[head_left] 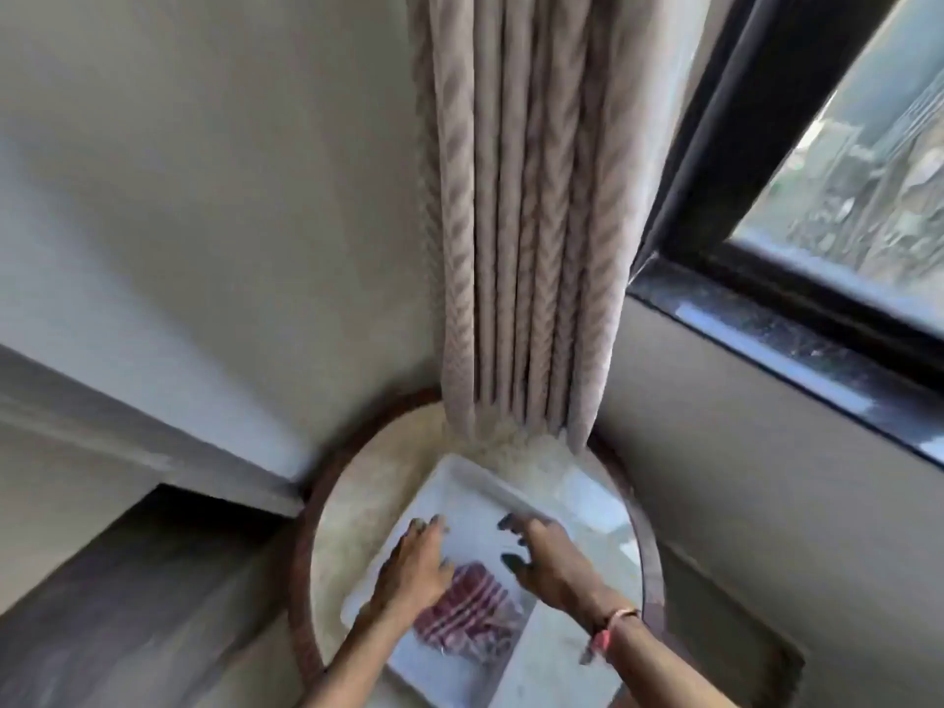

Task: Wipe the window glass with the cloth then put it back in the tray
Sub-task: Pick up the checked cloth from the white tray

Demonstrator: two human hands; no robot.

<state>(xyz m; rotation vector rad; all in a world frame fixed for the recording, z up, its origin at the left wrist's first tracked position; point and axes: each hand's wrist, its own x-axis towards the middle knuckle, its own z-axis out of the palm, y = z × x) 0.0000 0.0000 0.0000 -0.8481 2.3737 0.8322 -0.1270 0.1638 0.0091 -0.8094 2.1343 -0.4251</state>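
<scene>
Marble round table (357, 508) under curtain (516, 222), white tray (459, 493), striped cloth (475, 618); both hands' grip loose, empty.

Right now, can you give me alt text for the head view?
Both hands, left and right, open above a striped cloth lying in a white tray on a round table. A curtain hangs behind; the window is upper right.

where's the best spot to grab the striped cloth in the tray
Pinch the bunched folds at the middle of the striped cloth, coming straight down from above. It lies crumpled and flat in the shallow white tray, between the left hand and right hand.
</scene>
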